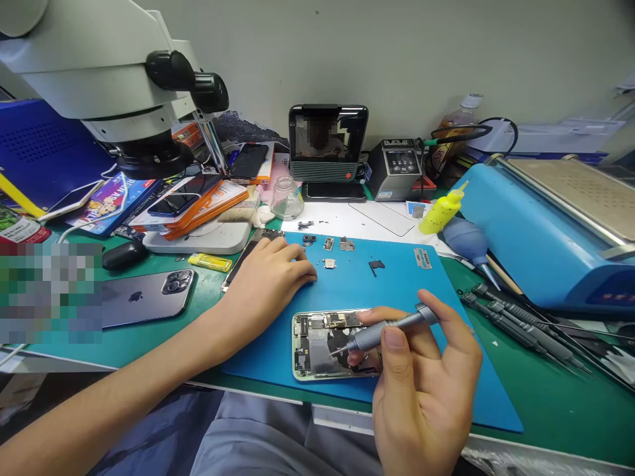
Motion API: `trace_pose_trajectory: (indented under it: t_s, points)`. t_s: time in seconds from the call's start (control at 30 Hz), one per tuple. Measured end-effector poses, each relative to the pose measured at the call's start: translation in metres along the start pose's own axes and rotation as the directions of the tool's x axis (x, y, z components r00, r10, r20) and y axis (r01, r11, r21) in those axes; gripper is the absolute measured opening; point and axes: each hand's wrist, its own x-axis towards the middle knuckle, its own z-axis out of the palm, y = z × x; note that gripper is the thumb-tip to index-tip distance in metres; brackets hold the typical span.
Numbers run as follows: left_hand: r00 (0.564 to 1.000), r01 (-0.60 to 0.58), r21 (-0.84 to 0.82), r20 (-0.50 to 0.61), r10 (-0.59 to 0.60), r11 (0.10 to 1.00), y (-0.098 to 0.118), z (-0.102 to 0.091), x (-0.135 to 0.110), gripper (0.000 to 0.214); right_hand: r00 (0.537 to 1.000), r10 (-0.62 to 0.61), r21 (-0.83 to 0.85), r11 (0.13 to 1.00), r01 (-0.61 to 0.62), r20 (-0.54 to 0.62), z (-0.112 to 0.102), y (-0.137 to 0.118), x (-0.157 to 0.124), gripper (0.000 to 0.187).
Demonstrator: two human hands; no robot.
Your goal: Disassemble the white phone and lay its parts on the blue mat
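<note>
An opened phone (317, 344) with its insides showing lies on a blue mat (357, 291) near the table's front edge. My right hand (421, 383) is closed around a grey precision screwdriver (381, 329), whose tip points down into the phone's middle. My left hand (268, 277) rests palm down on the mat's far left part, fingers curled loosely over the surface, fingertips close to several small loose phone parts (330, 254). I cannot make out anything under its fingers.
A microscope (114, 73) hangs over the left. A dark phone (143, 297) lies face down at left, near a yellow lighter (211, 262). Behind are a glass jar (286, 198), a small screen (327, 142) and a yellow squeeze bottle (441, 210). A blue machine (550, 225) and several screwdrivers (516, 324) are at right.
</note>
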Motion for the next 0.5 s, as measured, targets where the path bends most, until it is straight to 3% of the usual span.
trace_pose_trajectory:
  t_s: [0.33, 0.5]
  points:
    - [1.0, 0.013, -0.058, -0.015, -0.014, 0.998, -0.004, -0.006, 0.0, 0.022, 1.0, 0.003, 0.023, 1.0, -0.003, -0.019, -0.001, -0.001, 0.0, 0.039]
    - [0.991, 0.045, -0.156, -0.119, -0.064, 0.987, 0.006, -0.023, -0.03, 0.022, 0.998, 0.015, 0.02, 1.0, -0.014, -0.061, 0.0, -0.002, 0.0, 0.041]
